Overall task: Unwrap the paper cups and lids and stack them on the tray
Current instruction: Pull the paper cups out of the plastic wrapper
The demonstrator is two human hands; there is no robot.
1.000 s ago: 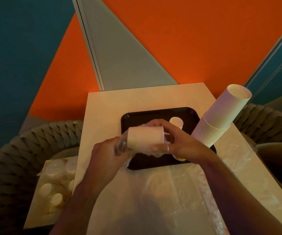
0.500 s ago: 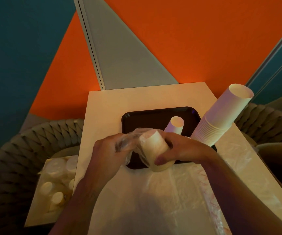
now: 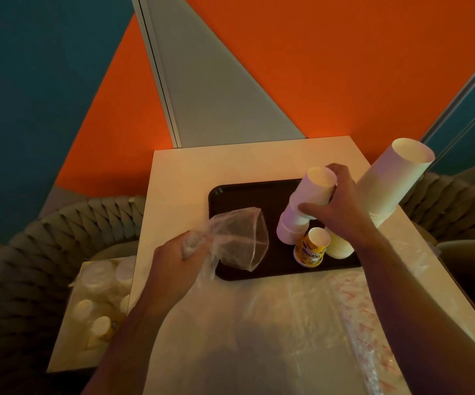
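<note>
Over the tray (image 3: 247,192), right hand (image 3: 342,206) grips white cup (image 3: 316,189).

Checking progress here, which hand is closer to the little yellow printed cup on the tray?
Right. The right hand grips white cups just above the yellow cup; the left hand holds wrap across the tray.

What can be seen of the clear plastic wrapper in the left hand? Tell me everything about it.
The clear plastic wrapper is a thin, see-through film bag, crinkled, with seams showing as pale lines. It looks empty: the dark tray shows through it. The left hand grips its bunched end, and the loose, open part billows out to the right, held up over the tray's near left part. A strip of film trails down below the hand. It is apart from the cups and from the right hand.
</note>
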